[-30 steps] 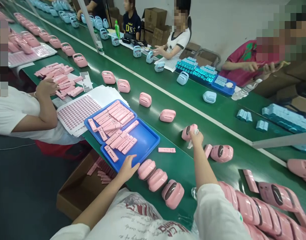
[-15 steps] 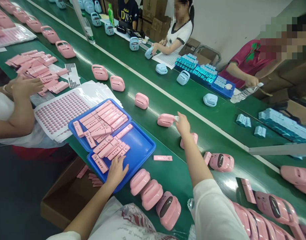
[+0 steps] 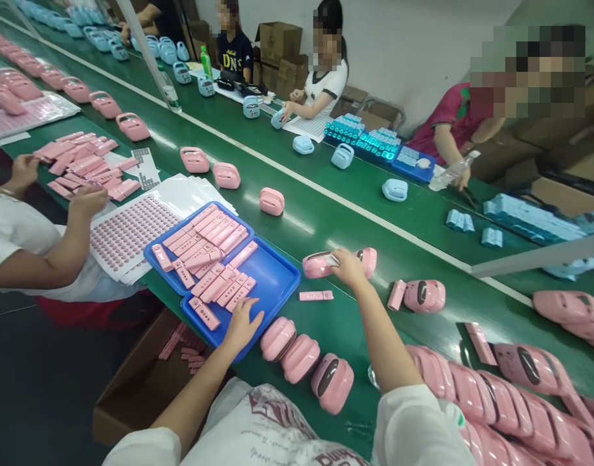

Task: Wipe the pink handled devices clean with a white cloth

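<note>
My right hand [image 3: 348,267] reaches over the green belt, its fingers closed at the right end of a pink plastic case [image 3: 317,265]. A small whitish patch shows at its fingertips; I cannot make out what it is. Another pink case [image 3: 369,261] sits just behind that hand. With fingers spread, my left hand [image 3: 242,323] lies at the near edge of the blue tray [image 3: 282,275], holding nothing. Beside its fingertips, several pink stick-shaped pieces [image 3: 206,314] with printed marks lie in the tray. A single pink stick [image 3: 316,296] rests between tray and right hand.
Three pink cases [image 3: 300,358] stand near my body, with more stacked cases [image 3: 501,395] at right. A co-worker's hands [image 3: 87,199] handle pink pieces at left, near sticker sheets [image 3: 131,233]. A cardboard box [image 3: 126,388] is below. Co-workers sit across the belt by blue cases [image 3: 342,155].
My right hand has moved nearer and slightly left, onto the pink case's end. My left hand stays at the tray. The camera view has shifted; a co-worker's hands at left have moved.
</note>
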Demonstrator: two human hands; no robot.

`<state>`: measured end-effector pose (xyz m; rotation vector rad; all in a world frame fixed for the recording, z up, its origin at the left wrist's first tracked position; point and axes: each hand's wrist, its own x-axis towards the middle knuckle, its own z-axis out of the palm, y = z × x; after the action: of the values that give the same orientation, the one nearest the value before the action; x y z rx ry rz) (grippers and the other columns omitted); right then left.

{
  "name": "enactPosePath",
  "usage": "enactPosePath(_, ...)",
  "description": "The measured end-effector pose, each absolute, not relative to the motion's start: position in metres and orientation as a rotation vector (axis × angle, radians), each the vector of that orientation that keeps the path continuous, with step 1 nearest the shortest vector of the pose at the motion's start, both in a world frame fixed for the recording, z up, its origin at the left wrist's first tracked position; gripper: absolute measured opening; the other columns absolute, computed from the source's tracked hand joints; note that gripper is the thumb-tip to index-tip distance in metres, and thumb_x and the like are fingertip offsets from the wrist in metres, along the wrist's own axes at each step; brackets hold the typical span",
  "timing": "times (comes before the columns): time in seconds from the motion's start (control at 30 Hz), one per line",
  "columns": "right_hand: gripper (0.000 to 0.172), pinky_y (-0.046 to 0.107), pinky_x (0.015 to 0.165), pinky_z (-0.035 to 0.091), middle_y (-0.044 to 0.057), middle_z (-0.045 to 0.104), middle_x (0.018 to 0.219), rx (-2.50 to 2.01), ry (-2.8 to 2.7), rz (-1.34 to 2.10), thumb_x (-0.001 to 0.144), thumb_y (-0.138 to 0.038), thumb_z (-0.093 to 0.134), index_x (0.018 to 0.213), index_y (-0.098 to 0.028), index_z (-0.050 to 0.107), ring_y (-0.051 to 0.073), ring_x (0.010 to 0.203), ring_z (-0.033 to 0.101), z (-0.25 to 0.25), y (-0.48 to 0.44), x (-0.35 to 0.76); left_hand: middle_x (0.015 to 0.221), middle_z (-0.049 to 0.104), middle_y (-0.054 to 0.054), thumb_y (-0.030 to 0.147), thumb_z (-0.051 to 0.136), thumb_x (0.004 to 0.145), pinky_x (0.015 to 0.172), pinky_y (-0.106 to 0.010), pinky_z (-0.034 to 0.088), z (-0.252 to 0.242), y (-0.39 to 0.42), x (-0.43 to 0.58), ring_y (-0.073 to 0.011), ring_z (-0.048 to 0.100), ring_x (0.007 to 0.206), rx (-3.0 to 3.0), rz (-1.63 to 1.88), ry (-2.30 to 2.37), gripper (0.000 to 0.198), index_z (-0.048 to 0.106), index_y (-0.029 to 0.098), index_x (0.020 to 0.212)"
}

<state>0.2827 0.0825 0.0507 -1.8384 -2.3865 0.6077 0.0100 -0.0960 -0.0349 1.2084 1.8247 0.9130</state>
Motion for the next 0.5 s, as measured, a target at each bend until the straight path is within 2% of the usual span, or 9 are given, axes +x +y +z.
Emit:
enactPosePath(0.13, 0.028, 0.024, 0.076, 0.045, 0.001, 0.063, 0.091, -1.319, -2.358, 0.829, 0.065, -0.004, 0.052, 0.086, -0.02, 0.063, 0.015, 0.086, 0.06, 0.088, 0.007, 0.29, 0.112, 0.067, -0.012, 0.048, 0.056, 0.082, 0.091, -0.041, 0.051, 0.007, -0.094, 0.043, -0.0261, 0.063, 0.106, 0.752, 0.909, 1.4, 0.042, 0.064, 0.016, 0.108)
enactPosePath(0.2, 0.024, 0.025, 0.073, 0.046, 0.001, 0.062, 0.085, -0.951, -2.243, 0.943, 0.066, -0.004, 0.052, 0.081, -0.02, 0.062, 0.014, 0.079, 0.059, 0.105, -0.03, 0.289, 0.108, 0.069, -0.01, 0.051, 0.059, 0.081, 0.086, -0.037, 0.052, 0.028, -0.103, 0.061, -0.0249, 0.065, 0.101, 0.52, 0.878, 1.123, 0.043, 0.066, 0.016, 0.106)
enactPosePath(0.3, 0.013, 0.025, 0.066, 0.045, 0.002, 0.06, 0.08, -0.627, -2.086, 1.023, 0.075, -0.009, 0.054, 0.073, -0.021, 0.059, 0.013, 0.072, 0.058, 0.126, -0.072, 0.285, 0.091, 0.073, -0.004, 0.05, 0.073, 0.071, 0.082, -0.03, 0.051, 0.049, -0.13, 0.084, -0.0212, 0.065, 0.092, 0.313, 0.836, 0.778, 0.039, 0.07, 0.017, 0.091)
enactPosePath(0.4, 0.015, 0.024, 0.063, 0.046, 0.002, 0.06, 0.079, -0.523, -2.009, 1.06, 0.084, -0.018, 0.055, 0.069, -0.021, 0.057, 0.012, 0.069, 0.057, 0.137, -0.098, 0.283, 0.077, 0.071, 0.0, 0.05, 0.084, 0.056, 0.078, -0.026, 0.05, 0.055, -0.161, 0.098, -0.017, 0.065, 0.081, 0.218, 0.724, 0.577, 0.044, 0.072, 0.017, 0.083)
enactPosePath(0.5, 0.019, 0.024, 0.066, 0.048, 0.003, 0.061, 0.076, -0.496, -1.953, 1.069, 0.087, -0.023, 0.056, 0.069, -0.021, 0.056, 0.012, 0.071, 0.059, 0.136, -0.117, 0.285, 0.076, 0.07, 0.0, 0.052, 0.084, 0.055, 0.079, -0.025, 0.049, 0.05, -0.184, 0.101, -0.0154, 0.065, 0.079, 0.241, 0.674, 0.528, 0.047, 0.072, 0.017, 0.084)
